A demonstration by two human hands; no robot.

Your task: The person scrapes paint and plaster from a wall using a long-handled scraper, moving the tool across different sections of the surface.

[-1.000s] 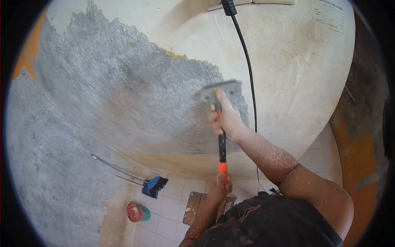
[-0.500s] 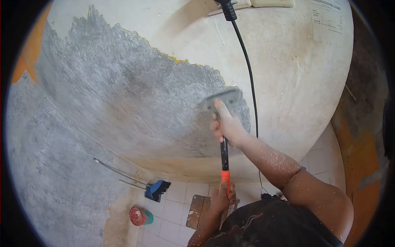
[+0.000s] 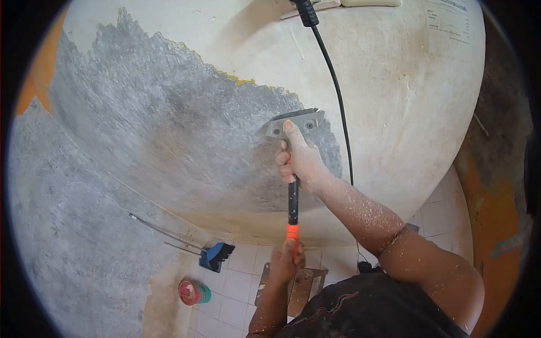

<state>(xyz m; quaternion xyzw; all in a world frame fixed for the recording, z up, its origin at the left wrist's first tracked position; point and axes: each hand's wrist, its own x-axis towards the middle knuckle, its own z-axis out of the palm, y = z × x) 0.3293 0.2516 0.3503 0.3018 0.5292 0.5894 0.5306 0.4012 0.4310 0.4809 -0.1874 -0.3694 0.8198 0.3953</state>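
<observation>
A long-handled wall scraper (image 3: 293,205) has a grey head with two screws, a black shaft and an orange grip. Its blade edge lies at the border between bare grey wall (image 3: 186,129) and cream paint (image 3: 389,135). My right hand (image 3: 304,163) is wrapped round the shaft just under the head, thumb pressed on the head. Lower down, my left hand (image 3: 288,262) grips the orange end of the handle. Pale dust and flakes cover my right hand and forearm.
A black cable (image 3: 340,96) hangs down the wall right of the scraper from a plug (image 3: 306,12). On the tiled floor are a blue dustpan (image 3: 213,258) with a long-handled brush, a red and green basket (image 3: 203,294) and a wooden stool (image 3: 304,281).
Both hands and the scraper have shifted left and slightly up along the wall. The scraper's head, blurred before, now shows sharply.
</observation>
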